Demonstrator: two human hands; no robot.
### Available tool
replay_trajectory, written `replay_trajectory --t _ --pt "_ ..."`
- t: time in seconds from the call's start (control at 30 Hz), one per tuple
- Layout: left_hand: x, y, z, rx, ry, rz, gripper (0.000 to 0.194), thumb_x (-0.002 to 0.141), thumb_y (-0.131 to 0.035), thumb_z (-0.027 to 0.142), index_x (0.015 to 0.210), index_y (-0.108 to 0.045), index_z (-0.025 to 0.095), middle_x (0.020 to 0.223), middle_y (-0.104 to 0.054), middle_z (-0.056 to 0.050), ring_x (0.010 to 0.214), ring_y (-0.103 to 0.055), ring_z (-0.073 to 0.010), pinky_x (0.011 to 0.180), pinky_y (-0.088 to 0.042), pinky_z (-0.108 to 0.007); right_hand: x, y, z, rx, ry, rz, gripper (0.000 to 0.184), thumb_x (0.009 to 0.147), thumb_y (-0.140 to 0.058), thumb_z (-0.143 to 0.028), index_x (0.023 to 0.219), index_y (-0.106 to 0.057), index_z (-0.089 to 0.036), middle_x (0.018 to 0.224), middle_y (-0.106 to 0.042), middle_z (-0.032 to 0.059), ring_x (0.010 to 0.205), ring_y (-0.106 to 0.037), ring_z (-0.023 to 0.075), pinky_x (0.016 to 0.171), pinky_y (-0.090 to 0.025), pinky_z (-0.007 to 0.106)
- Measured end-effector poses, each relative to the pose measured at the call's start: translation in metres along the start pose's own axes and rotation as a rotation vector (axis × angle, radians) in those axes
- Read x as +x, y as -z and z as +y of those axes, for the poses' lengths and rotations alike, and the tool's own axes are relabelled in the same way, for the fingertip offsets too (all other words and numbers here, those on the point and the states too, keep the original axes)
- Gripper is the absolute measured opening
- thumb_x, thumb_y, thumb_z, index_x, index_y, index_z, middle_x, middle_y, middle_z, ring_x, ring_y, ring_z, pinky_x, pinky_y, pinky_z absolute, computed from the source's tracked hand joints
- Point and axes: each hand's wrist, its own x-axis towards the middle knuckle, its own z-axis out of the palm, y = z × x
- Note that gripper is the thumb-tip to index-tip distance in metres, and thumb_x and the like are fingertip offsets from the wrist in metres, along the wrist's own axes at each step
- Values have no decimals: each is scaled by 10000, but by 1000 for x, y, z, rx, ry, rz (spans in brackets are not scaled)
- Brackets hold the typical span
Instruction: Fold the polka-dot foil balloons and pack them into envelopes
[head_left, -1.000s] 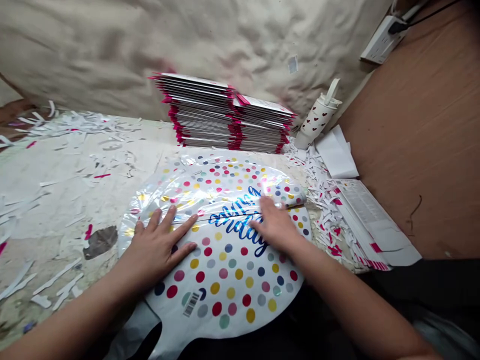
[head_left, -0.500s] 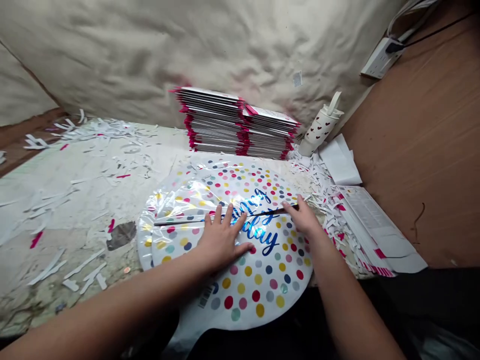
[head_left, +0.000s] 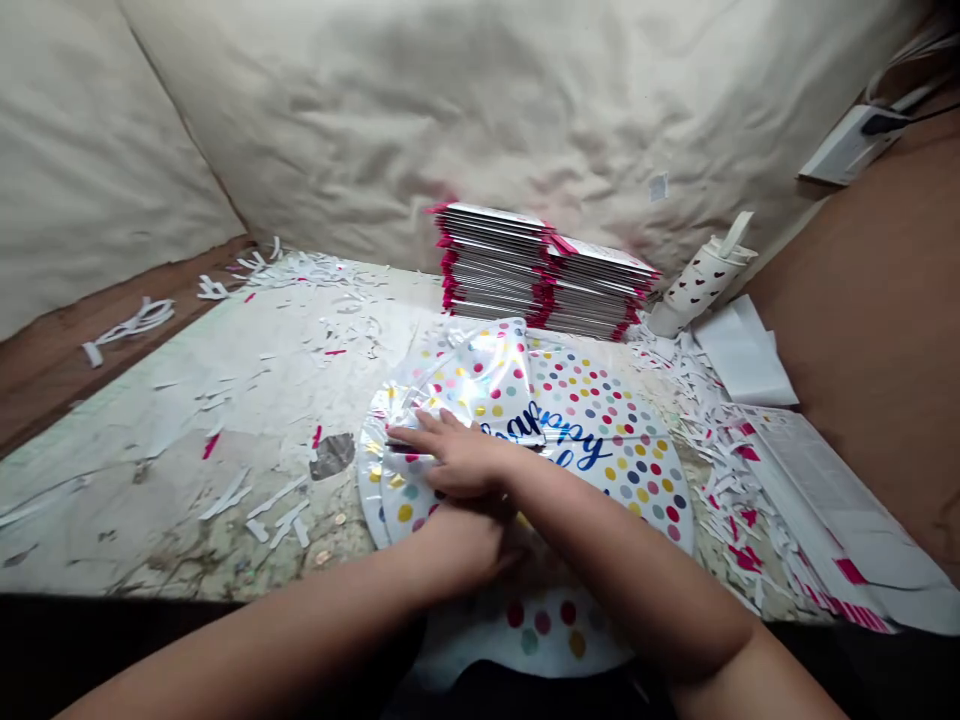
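**Forearms crossed over a polka-dot foil balloon (head_left: 622, 470)**

Right hand (head_left: 457, 455) flat and open, fingers pointing left, pressing the folded-over flap (head_left: 476, 375). Left hand (head_left: 465, 545) tucked under the right wrist, grip hidden. Balloon lying on a shred-strewn workbench (head_left: 187, 470). Just behind it, a stack of pink-edged flat packets (head_left: 540, 270); behind its right side, a heart-print tumbler (head_left: 701, 285).

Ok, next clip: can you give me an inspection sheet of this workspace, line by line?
Surface: worn white-painted tabletop with a dark stain.
Job's things: foil balloon with coloured dots and blue script, partly folded over; stack of flat packets with pink edges behind it.
Clutter: paper strips; heart-print tumbler; printed sheets.
Hands: right hand flat on the fold, crossed over left hand.
Cables: black cable at a white power strip.
Surroundings: cream cloth backdrop; brown panel.
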Motion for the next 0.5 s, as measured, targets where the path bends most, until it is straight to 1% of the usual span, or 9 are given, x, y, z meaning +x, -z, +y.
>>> replay_trajectory --t 0.03,0.07,0.13,0.2,0.27,0.33,0.4,0.43,0.5 --pt "-4 11 -12 -14 -132 -74 335 849 -438 370 711 -690 198 758 -654 -36 666 -593 -176 659 -518 -245 -5 -1 11 16 39 66 650 747 -480 -166 1360 -291 -273 1459 -275 60 1308 -293 276 1008 -301 511" --pt "-5 22 -27 -18 -271 -124 286 833 -451 309 720 -694 208 762 -664 -37 688 -601 -176 672 -510 -236 -11 -2 21 20 65 143 614 736 -486 -155 1325 -329 -231 1396 -366 78 1238 -397 224 980 -370 407" --pt "1 40 -57 76 -462 -109 248 813 -455 196 919 -679 187 959 -666 -78 871 -602 -210 806 -476 -308 -19 -4 35 -9 72 257 522 731 -503 -162 1242 -395 -162 1248 -493 92 1085 -515 167 897 -432 285" --pt "17 54 -83 255 -510 -27 291 813 -428 143 1005 -647 144 1060 -627 -143 973 -563 -272 865 -427 -427 -19 -11 38 -67 38 304 461 733 -539 -209 1179 -445 -135 1166 -536 104 1034 -531 185 876 -436 290" --pt "32 62 -96 368 -507 -15 244 817 -427 138 838 -671 144 877 -650 -135 858 -583 -268 796 -443 -436 -10 -20 32 -125 -19 361 379 767 -538 -280 1109 -496 -121 1103 -565 131 1025 -526 233 868 -430 341" --pt "41 66 -94 405 -519 39 268 840 -412 149 734 -657 159 761 -635 -107 767 -578 -242 740 -454 -411 5 -29 25 -185 -87 417 275 823 -478 -290 1022 -542 -111 1021 -599 157 979 -545 258 827 -436 367" --pt "39 65 -82 403 -506 137 293 875 -394 196 744 -654 163 794 -637 -104 771 -571 -234 746 -456 -405 16 -33 20 -235 -130 456 198 837 -439 -211 940 -578 -116 941 -631 157 902 -578 248 771 -447 344" --pt "35 62 -75 381 -519 140 309 890 -385 223 754 -656 161 815 -641 -105 773 -571 -227 746 -461 -392 18 -31 21 -254 -144 476 179 822 -443 -168 906 -595 -125 903 -646 143 856 -593 236 741 -452 325" --pt "25 52 -68 319 -565 27 324 900 -395 314 851 -669 149 912 -649 -122 852 -582 -237 784 -465 -379 6 -13 29 -282 -173 543 183 790 -463 -127 872 -624 -155 842 -670 97 774 -609 206 692 -455 288"
